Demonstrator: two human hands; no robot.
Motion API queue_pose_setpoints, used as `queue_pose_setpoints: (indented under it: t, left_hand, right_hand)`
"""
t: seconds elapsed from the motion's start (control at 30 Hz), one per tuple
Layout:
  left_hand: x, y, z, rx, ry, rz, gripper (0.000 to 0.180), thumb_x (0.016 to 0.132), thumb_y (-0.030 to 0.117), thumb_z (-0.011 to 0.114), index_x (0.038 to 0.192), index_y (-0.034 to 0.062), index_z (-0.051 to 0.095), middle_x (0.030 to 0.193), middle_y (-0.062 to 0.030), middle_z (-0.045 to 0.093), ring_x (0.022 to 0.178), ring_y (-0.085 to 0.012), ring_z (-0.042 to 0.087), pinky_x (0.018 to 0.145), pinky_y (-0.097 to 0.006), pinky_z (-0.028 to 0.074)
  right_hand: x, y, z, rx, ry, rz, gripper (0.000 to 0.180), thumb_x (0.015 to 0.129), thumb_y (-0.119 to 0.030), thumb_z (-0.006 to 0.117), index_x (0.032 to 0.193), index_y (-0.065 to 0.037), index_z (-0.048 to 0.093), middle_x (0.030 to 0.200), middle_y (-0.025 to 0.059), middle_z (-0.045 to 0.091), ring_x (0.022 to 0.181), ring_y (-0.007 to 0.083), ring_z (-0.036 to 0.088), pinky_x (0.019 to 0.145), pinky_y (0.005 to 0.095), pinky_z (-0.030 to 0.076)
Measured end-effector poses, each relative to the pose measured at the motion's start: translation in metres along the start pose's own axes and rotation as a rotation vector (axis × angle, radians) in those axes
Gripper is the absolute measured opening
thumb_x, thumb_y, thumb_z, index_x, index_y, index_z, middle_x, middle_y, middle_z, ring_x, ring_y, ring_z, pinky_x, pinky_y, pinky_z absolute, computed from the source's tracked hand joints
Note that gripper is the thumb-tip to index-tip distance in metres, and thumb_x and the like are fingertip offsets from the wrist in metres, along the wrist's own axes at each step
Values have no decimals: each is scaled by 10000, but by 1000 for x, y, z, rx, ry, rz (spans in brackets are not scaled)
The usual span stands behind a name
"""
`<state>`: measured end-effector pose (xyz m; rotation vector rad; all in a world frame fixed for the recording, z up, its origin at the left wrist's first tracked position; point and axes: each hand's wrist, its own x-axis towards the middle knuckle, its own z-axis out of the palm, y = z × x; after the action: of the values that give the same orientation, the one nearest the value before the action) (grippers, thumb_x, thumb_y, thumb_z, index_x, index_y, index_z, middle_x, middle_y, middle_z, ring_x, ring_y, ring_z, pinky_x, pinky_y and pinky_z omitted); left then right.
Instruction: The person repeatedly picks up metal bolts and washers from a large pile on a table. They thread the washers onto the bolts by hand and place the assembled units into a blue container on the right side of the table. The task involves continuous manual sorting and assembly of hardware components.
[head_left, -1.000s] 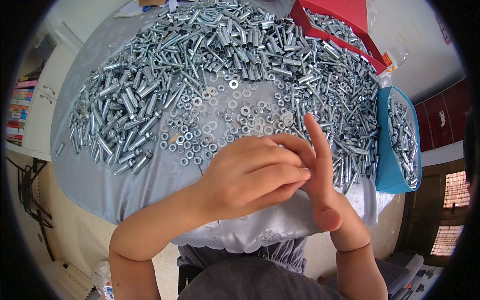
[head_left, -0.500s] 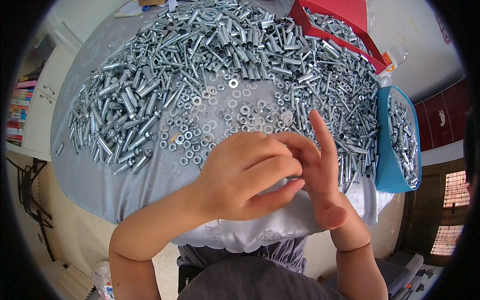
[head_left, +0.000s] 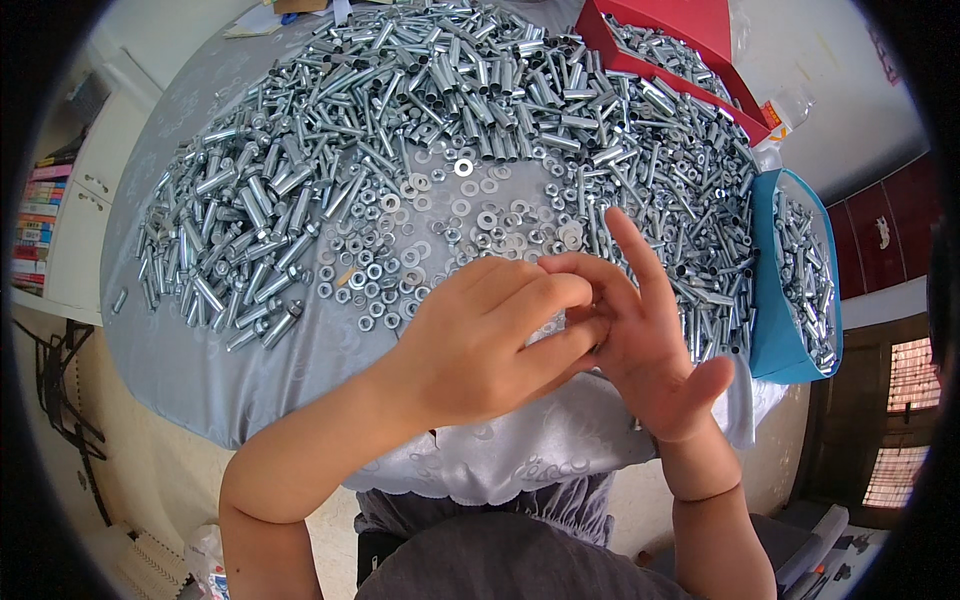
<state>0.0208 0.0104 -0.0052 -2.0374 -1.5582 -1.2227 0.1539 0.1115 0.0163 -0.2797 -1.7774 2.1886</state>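
Over the table's near edge, my left hand (head_left: 480, 345) reaches across from the left, its back toward me and its fingers bent together against the palm side of my right hand. What the left fingertips pinch is hidden between the hands. My right hand (head_left: 645, 345) is turned palm inward, index finger raised and thumb spread to the side; its other fingers curl toward the left fingertips. Just beyond the hands lie loose nuts (head_left: 367, 322) and flat washers (head_left: 487, 220). Assembled sleeve anchor bolts (head_left: 255, 205) are heaped to the left.
Metal sleeves (head_left: 470, 95) pile up along the far side, and long bolts (head_left: 690, 190) at the right. A red box (head_left: 680, 75) and a blue box (head_left: 775, 280), both filled with hardware, stand at the right. A grey patterned cloth (head_left: 170, 370) covers the round table.
My right thumb has swung outward, away from the left hand, and the raised index finger has shifted slightly left. My left thumb has drawn in under the fingers.
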Motion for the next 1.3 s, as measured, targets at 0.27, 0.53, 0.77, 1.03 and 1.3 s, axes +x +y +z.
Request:
queue_pose_setpoints:
  t: [0.27,0.53,0.77,1.03,1.3]
  left_hand:
    - [-1,9,3,-59,-17,-155,340,588,198,750,909,130,661,924,3,520,727,-145,517,619,-292,419]
    - [2,8,-1,-234,3,-169,273,579,116,760,840,118,681,909,5,536,718,-149,516,607,-277,424]
    - [11,0,-22,-504,134,-393,257,641,74,755,884,55,672,862,-44,545,687,-101,516,565,-208,416]
    - [8,-4,-24,-574,-48,-550,154,786,138,630,815,16,541,761,-51,481,577,-100,425,492,-229,334]
    - [9,-2,-21,-602,-84,-582,365,883,248,502,601,18,476,528,-40,422,468,-172,405,467,-292,322]
  right_hand:
    - [0,-10,-1,40,-49,6,1142,642,-846,330,1398,-34,56,1311,235,334,1078,253,489,888,366,424]
    - [3,-10,-6,88,-9,-7,962,757,-722,367,1362,6,194,1289,205,372,1086,242,463,899,365,392]
    - [-2,-10,-19,-61,-65,61,277,884,-160,530,1092,23,541,908,79,604,787,122,560,709,241,441]
    - [-3,-8,-13,-430,-27,24,169,843,-155,600,806,10,605,663,48,584,587,84,551,523,224,421]
    - [-2,-12,-8,-558,-41,-99,153,833,-140,603,783,4,612,627,73,580,526,128,541,483,234,402]
